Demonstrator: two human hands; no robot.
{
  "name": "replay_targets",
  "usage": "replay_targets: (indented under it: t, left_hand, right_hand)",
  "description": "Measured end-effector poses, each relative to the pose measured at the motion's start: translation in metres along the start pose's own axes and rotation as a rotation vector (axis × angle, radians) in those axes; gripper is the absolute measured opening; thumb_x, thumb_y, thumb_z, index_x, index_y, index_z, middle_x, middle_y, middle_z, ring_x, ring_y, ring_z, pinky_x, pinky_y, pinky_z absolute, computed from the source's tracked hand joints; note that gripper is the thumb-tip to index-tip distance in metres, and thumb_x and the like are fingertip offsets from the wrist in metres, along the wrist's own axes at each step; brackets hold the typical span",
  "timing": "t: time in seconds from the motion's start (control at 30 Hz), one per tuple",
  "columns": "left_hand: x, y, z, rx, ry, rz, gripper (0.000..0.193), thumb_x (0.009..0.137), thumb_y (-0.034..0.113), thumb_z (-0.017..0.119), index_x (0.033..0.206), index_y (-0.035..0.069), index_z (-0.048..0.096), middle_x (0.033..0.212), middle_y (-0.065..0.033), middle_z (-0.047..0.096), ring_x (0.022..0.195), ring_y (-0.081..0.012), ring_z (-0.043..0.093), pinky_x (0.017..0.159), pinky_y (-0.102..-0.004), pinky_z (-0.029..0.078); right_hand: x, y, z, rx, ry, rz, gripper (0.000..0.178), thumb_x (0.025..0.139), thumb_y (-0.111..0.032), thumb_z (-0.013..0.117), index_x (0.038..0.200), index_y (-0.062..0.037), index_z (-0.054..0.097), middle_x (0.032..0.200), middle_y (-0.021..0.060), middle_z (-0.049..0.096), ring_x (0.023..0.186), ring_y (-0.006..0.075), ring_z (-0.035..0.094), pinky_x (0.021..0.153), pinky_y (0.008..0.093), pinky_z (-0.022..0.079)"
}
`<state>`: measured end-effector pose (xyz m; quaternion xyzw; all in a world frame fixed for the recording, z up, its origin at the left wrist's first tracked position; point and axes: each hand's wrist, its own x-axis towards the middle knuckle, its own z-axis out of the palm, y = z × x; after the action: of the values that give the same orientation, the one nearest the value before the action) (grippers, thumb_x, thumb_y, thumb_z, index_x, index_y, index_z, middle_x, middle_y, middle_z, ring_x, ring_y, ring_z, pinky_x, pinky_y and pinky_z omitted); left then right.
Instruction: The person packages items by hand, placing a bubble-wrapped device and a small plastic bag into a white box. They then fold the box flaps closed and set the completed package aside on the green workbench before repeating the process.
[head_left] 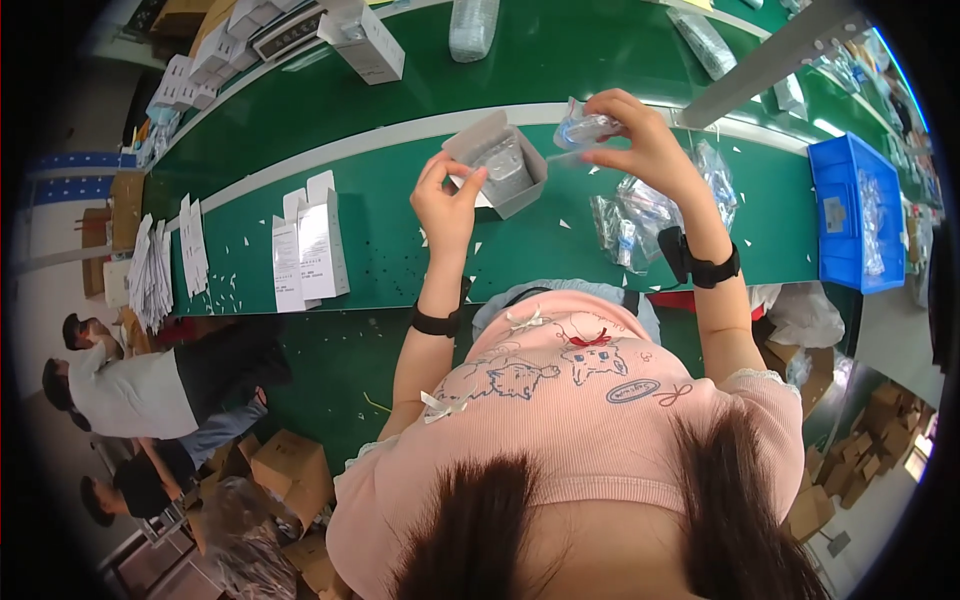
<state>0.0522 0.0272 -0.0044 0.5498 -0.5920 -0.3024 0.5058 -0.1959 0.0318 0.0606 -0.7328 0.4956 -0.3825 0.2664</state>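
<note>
Landmark: small grey open carton [497,163], held up over the green surface [400,240]; all places given from it.
Left hand [447,197]: just left of and below the carton, fingers pinched narrow on its lower left edge and flap, holding it with the mouth facing up and towards the person.
Right hand [640,140]: right of the carton and slightly higher, fingertips closed on a small clear plastic pouch [583,128] with a pale part inside.
Carton, handling: looks like thin card, light, stiff along the folds but likely to crush if squeezed on the flat walls; best held at edges or corners, as it is now.
Pouch, handling: soft, crinkly film, probably slippery and very light; a pinch at the top seam seems the surest hold. Contents too small to identify.
Count, in hand: one carton, one pouch.
Count, spare pouches [640,215]: a loose heap right of the carton, below the right hand; overlapping, exact number cannot be told.
Count, folded white cartons [312,248]: about three standing well left of the carton.
Count, flat leaflets [152,272]: a fanned stack farther left; uncountable.
Blue bin [852,212]: one, far right.
Wristbands: one dark band on each wrist.
</note>
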Motion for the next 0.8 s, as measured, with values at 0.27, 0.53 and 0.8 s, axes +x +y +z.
replay_targets:
  t: [0.27, 0.53, 0.8]
  left_hand:
    - [0.003, -0.005, -0.002, -0.024, -0.008, -0.024, 0.019, 0.064, 0.007, 0.072, 0.067, -0.001, 0.055, 0.091, -0.009, 0.061, 0.055, -0.0086, 0.044, 0.045, -0.0209, 0.033]
    - [0.003, -0.003, 0.0, -0.058, -0.008, -0.035, 0.019, 0.065, 0.007, 0.072, 0.069, -0.002, 0.056, 0.094, -0.0107, 0.06, 0.061, -0.009, 0.047, 0.048, -0.0209, 0.036]
    - [0.024, -0.024, -0.02, -0.415, -0.086, -0.11, 0.019, 0.076, 0.006, 0.063, 0.092, 0.0, 0.056, 0.107, -0.01, 0.056, 0.095, -0.0148, 0.053, 0.072, -0.0251, 0.045]
  right_hand:
    - [0.007, -0.025, 0.018, 0.146, 0.012, -0.124, 0.029, 0.069, -0.01, 0.07, 0.093, -0.0029, 0.055, 0.099, 0.0071, 0.055, 0.083, 0.0168, 0.056, 0.069, 0.0257, 0.046]
    - [0.01, -0.009, 0.065, -0.463, -0.238, -0.447, 0.025, 0.062, -0.023, 0.07, 0.075, -0.0051, 0.059, 0.103, 0.0061, 0.053, 0.103, 0.0233, 0.048, 0.087, 0.0403, 0.039]
    - [0.014, -0.018, 0.068, -0.709, -0.283, -0.484, 0.023, 0.06, -0.027, 0.069, 0.065, -0.0063, 0.06, 0.11, 0.0056, 0.049, 0.115, 0.0272, 0.037, 0.098, 0.0474, 0.029]
